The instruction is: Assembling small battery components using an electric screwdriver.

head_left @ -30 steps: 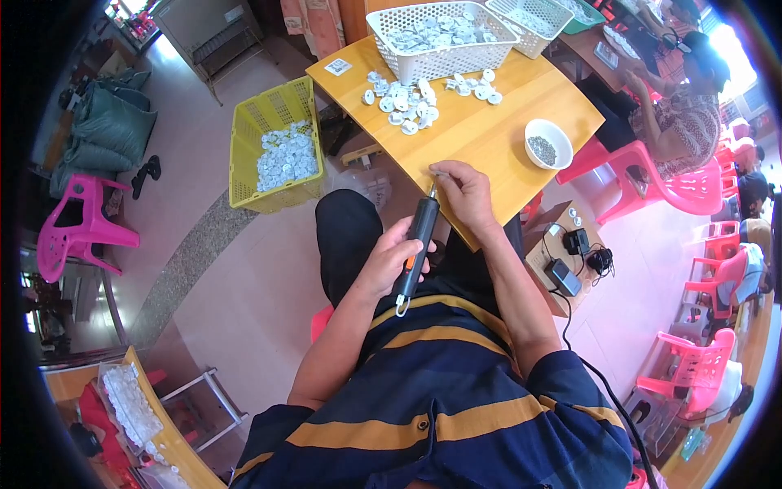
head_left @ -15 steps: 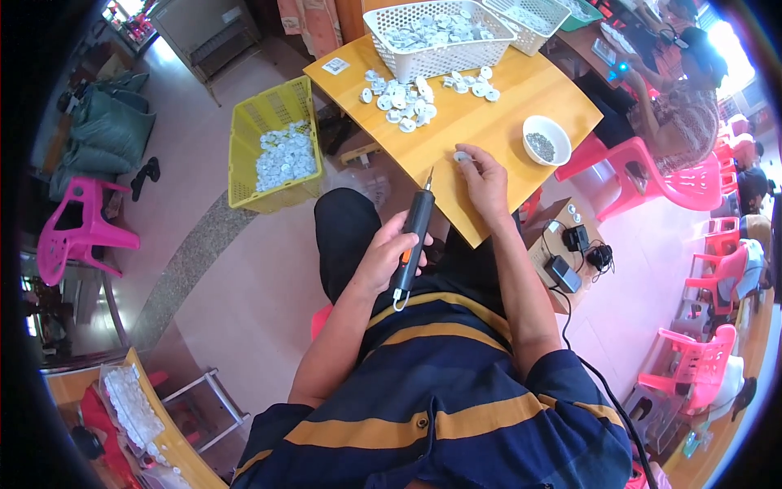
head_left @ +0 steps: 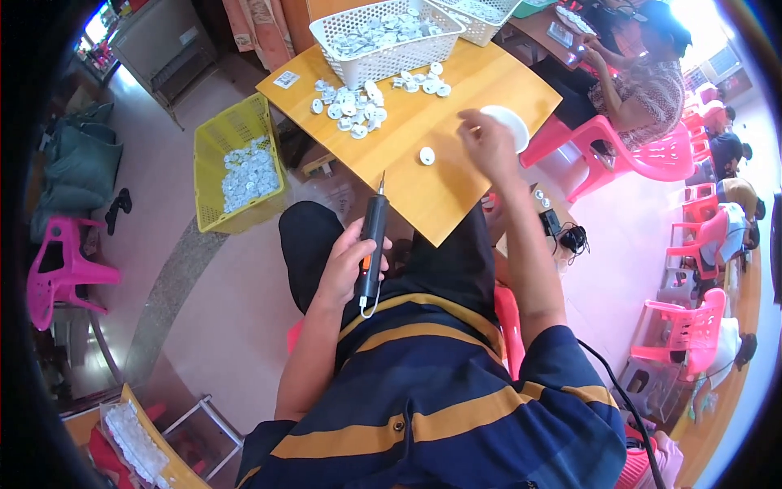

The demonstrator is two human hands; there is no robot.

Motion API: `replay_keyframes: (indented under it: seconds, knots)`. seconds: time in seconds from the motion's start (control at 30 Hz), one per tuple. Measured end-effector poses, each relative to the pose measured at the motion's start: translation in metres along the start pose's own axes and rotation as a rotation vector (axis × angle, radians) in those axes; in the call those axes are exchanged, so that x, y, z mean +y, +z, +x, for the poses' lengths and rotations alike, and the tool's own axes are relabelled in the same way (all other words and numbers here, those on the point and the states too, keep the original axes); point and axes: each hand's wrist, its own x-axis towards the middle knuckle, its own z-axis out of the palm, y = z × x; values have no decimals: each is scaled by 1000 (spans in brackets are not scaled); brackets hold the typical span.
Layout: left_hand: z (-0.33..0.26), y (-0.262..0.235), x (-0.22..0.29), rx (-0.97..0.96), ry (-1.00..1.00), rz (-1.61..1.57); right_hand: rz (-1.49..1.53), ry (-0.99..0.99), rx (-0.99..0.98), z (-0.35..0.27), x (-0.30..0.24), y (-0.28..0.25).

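over the white bowl (head_left: pixel 507 124) reaches the right hand (head_left: pixel 487 143); left hand (head_left: pixel 349 262) grips a screwdriver (head_left: pixel 372 248).

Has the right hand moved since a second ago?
Yes. The right hand has left the table's near edge by the screwdriver and reached across the wooden table to the white bowl.

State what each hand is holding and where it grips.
The left hand grips the black electric screwdriver around its lower body, tip up. The right hand reaches over the white bowl; what it holds, if anything, cannot be told.
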Motion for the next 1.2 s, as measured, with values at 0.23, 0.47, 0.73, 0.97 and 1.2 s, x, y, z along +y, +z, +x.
replay_keyframes:
  seconds: [0.23, 0.47, 0.73, 0.97, 1.2]
  knots:
    - [2, 1, -1, -10, -3, -13, -452, 201, -121, 47, 73, -24]
    - [0, -2, -5, -7, 11, -16, -486, 265, -237, 45, 86, -3]
    - [-1, -1, -4, -41, 37, -6, -392, 256, -158, 40, 86, -9]
    - [0, -1, -4, -43, 35, 17, -355, 200, -130, 38, 91, -9]
    - [0, 3, -2, -48, 28, 25, -166, 203, 23, 37, 84, -15]
